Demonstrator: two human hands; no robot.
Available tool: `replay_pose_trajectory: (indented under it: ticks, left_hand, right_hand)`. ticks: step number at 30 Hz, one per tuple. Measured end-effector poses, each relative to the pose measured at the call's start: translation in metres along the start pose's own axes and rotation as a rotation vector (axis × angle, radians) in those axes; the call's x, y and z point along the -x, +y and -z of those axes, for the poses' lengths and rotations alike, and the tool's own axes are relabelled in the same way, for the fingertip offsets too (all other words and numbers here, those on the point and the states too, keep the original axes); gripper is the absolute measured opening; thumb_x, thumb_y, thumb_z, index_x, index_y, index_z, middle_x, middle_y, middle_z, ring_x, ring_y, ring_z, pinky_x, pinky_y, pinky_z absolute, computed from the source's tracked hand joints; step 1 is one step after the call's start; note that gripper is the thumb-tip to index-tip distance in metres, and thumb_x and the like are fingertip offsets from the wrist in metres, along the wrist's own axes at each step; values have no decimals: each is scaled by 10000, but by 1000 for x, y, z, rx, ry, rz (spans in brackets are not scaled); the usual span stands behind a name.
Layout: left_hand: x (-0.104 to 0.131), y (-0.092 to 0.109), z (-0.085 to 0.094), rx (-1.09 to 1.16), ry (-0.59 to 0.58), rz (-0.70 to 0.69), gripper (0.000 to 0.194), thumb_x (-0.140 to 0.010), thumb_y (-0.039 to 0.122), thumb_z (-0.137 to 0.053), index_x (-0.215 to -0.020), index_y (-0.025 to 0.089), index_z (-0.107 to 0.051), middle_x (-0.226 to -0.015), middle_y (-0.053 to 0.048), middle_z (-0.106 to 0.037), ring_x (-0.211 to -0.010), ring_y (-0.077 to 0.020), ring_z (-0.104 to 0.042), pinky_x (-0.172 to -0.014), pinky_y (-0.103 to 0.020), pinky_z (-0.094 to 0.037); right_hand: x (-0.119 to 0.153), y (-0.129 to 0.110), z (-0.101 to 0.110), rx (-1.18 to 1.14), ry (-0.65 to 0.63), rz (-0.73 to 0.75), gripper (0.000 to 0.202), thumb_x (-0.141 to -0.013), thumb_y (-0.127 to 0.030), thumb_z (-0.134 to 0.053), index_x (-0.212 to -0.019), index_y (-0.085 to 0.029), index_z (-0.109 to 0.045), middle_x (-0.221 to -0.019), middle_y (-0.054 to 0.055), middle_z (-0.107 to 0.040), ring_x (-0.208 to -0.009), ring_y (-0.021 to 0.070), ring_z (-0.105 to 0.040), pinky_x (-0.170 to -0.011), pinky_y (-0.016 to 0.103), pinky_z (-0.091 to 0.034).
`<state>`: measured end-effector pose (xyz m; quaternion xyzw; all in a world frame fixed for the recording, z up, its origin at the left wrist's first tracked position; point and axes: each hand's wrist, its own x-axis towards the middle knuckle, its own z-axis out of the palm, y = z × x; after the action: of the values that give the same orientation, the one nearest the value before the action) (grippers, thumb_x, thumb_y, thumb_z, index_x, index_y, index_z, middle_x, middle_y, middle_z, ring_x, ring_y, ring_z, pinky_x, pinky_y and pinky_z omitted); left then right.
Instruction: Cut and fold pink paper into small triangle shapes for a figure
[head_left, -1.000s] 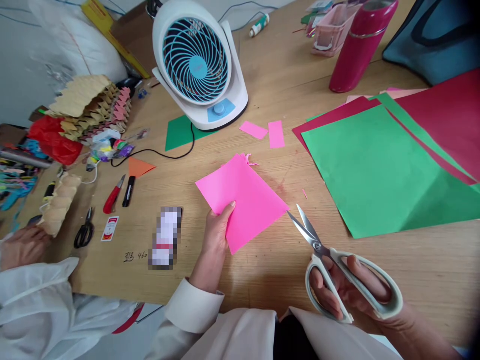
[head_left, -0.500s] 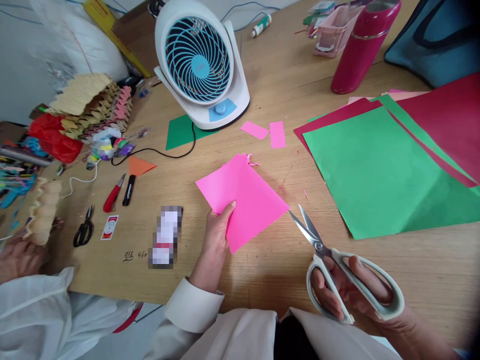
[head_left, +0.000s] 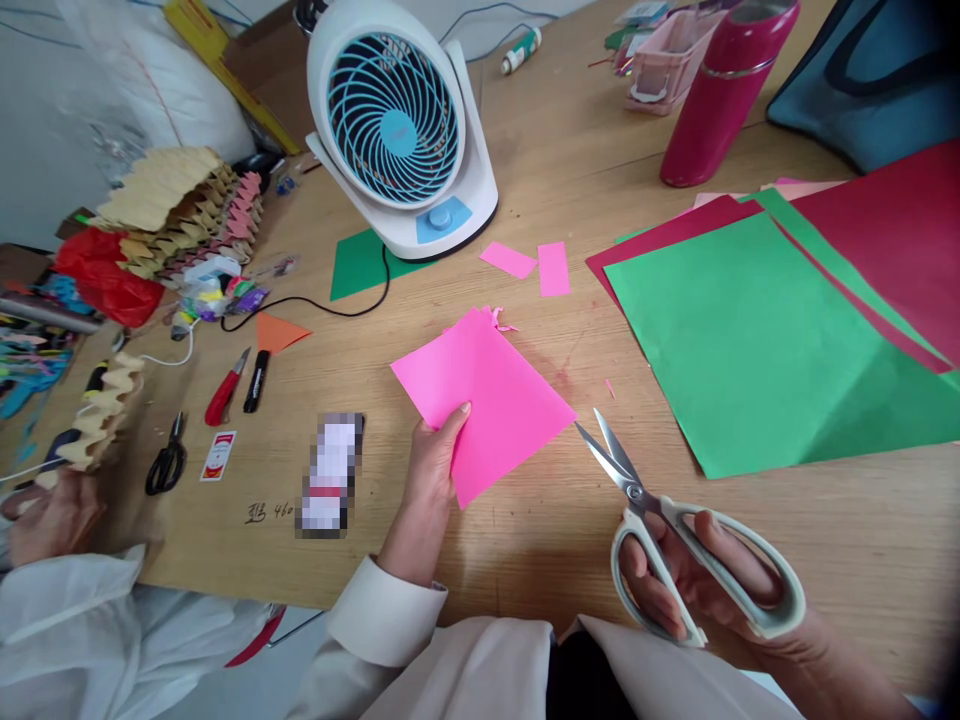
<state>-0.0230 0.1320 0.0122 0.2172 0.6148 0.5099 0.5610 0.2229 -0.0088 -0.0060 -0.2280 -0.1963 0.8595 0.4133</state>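
My left hand pinches a sheet of pink paper at its lower left edge, thumb on top and the fingers hidden beneath. In my right hand are scissors with pale handles, my fingers and thumb through the loops. Their blades stand slightly apart, the tips close to the sheet's right corner; I cannot tell whether they touch it. Small pink scraps lie by the sheet's top corner. Beyond it rest two pink paper rectangles.
Green sheets and red sheets lie at right, below a magenta bottle. A fan stands at the back. Left are a phone, black scissors and a red-handled knife. At far left, a co-worker's hand holds scalloped cream paper.
My hands, the pink paper and the scissors have barely moved. At far left, the co-worker's hand has shifted and the scalloped cream paper has tilted to the right.
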Motion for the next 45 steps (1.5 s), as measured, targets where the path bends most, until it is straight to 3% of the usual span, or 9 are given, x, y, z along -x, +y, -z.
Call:
replay_pose_trajectory:
  ticks: [16, 35, 45]
  left_hand:
    - [-1, 0, 0, -8, 22, -7, 498, -573, 274, -892, -1017, 144, -707, -961, -53, -762, -820, -188, -710, -763, -278, -561]
    - [2, 0, 1, -28, -4, 10, 489, -562, 274, -896, -993, 138, -710, -946, -56, -763, -798, -188, -708, -768, -294, -554]
    - [8, -1, 2, -35, -74, 72, 470, -547, 264, -899, -965, 141, -721, -909, -42, -768, -769, -182, -702, -759, -295, -548]
  right_hand:
    - [3, 4, 5, 5, 33, -6, 625, -907, -699, -372, -987, -150, -661, -638, 68, -610, -505, 151, -540, -517, 281, -362]
    - [0, -3, -4, 2, 18, 0, 599, -926, -665, -367, -975, -154, -674, -630, 58, -589, -519, 152, -522, -514, 275, -362]
    - [-8, 2, -10, -223, 24, -73, 645, -907, -693, -374, -896, -137, -700, -576, 23, -527, -469, 119, -482, -461, 227, -341]
